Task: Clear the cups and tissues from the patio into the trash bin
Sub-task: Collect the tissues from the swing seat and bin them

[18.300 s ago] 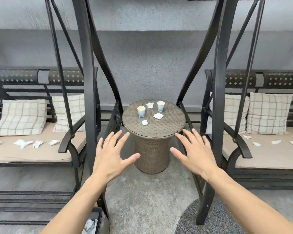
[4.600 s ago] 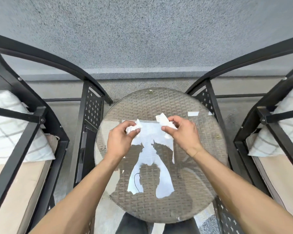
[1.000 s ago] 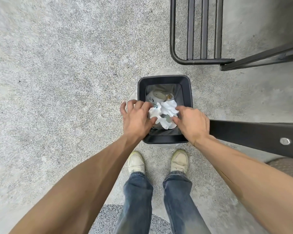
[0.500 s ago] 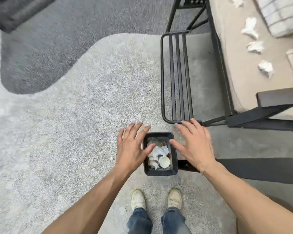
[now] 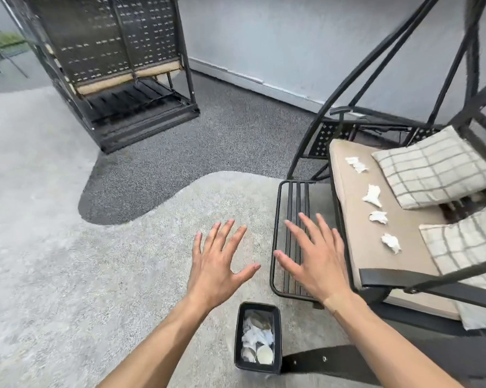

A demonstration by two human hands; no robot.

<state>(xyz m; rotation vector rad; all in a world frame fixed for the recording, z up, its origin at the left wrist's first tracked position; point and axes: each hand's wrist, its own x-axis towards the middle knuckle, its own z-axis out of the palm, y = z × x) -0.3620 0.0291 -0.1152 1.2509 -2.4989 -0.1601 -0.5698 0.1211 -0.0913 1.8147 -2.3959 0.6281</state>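
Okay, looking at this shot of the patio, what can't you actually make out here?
- Trash bin depths: tissues and a cup cover whatever lies beneath.
- Second checked pillow: cut off by the right edge.
- Far swing seat: motion blurred, its top cropped.
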